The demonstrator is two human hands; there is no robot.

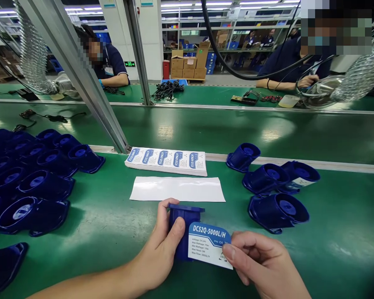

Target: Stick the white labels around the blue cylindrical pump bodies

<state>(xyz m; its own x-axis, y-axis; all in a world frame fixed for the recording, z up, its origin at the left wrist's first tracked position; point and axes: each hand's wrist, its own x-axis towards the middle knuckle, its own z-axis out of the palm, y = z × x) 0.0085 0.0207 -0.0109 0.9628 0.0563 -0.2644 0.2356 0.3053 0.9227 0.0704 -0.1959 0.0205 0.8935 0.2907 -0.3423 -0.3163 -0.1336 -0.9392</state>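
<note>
My left hand (163, 245) is closed around a dark blue plastic housing (181, 236), held upright with its flange at the top. Between the thumb and fingers of my right hand (258, 259) is the right end of a blue and white label (207, 245), printed "DC52Q-5000L/H". The label's left edge lies against the housing; whether it sticks there I cannot tell. Beyond my hands lies a blank white backing sheet (177, 189). Behind that sheet sits a stack of printed label sheets (166, 161).
Many blue housings (46, 185) crowd the left of the green bench (112, 207). Several more housings (279, 209) stand at the right, one bearing a label. A slanted metal post (90, 79) rises behind the label stack. Two co-workers (115, 62) sit across the line.
</note>
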